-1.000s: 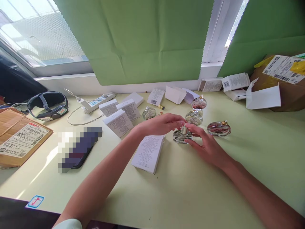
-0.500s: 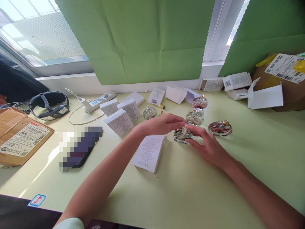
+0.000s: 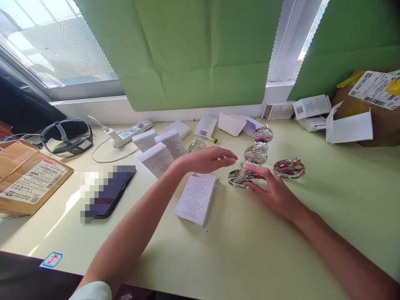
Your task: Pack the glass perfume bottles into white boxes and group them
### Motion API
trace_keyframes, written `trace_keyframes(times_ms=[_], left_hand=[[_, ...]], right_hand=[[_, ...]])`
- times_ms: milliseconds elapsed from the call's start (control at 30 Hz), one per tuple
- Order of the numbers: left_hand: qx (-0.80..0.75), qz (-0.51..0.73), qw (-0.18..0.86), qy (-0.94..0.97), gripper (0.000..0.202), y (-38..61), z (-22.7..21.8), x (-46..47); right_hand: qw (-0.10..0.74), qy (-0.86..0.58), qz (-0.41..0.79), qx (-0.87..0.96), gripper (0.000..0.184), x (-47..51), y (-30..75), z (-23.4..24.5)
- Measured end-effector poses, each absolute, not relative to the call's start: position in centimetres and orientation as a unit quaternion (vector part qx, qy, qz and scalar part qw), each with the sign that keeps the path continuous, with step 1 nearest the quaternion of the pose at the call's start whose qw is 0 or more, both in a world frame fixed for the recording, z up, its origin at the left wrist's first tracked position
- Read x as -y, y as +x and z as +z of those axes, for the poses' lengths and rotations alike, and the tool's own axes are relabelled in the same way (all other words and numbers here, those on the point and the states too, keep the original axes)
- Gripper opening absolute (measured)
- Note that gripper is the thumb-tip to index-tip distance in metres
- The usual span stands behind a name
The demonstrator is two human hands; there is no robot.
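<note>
My right hand rests on the table with thumb and fingers around a low clear glass perfume bottle with a silver collar. My left hand hovers just left of it, fingers stretched out and holding nothing. Two more round bottles stand behind the held one, and a flat bottle with pinkish liquid lies to its right. Another small bottle shows behind my left hand. A white printed box lies flat below my left wrist.
Several white boxes stand at the left, and opened ones lie at the back right beside a brown parcel. A phone, a power strip, a headset and a cardboard parcel occupy the left.
My left hand has let go of the bottle's silver top and drawn back to the left, opening flat. My right hand stays on the bottle.
</note>
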State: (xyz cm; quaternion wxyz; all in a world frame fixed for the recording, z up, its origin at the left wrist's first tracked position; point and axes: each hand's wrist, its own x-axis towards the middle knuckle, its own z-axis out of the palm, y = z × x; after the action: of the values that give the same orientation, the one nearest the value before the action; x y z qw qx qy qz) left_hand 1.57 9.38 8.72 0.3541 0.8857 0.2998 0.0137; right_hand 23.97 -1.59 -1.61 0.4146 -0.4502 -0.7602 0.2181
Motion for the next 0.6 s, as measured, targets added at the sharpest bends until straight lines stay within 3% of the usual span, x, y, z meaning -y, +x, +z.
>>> trace_keyframes(times_ms=[100,233,367,433,533,600], left_hand=[[-0.352,-0.064,0.273,0.893,0.042,-0.2,8.4,-10.8],[-0.402,-0.154,0.243,0.869,0.035,-1.3,7.7,-12.0],[-0.403,-0.177,0.232,0.867,0.014,-1.1,6.9,-12.3],[-0.396,-0.195,0.223,0.869,0.007,-1.1,6.6,-12.5],[-0.391,-0.194,0.207,0.876,0.011,-1.3,6.8,-12.6],[-0.390,-0.151,0.201,0.886,0.015,-1.4,7.5,-12.4]], right_hand=[[0.414,-0.447,0.219,0.762,0.047,1.6,24.0,-1.6],[0.405,-0.463,0.227,0.755,0.051,1.7,24.1,-1.4],[0.375,-0.531,0.268,0.711,0.067,1.7,24.3,-1.1],[0.367,-0.541,0.262,0.709,0.059,1.6,24.5,-0.9],[0.362,-0.540,0.240,0.721,0.039,1.3,24.7,-0.7],[0.365,-0.543,0.236,0.718,0.036,1.2,24.8,-0.6]])
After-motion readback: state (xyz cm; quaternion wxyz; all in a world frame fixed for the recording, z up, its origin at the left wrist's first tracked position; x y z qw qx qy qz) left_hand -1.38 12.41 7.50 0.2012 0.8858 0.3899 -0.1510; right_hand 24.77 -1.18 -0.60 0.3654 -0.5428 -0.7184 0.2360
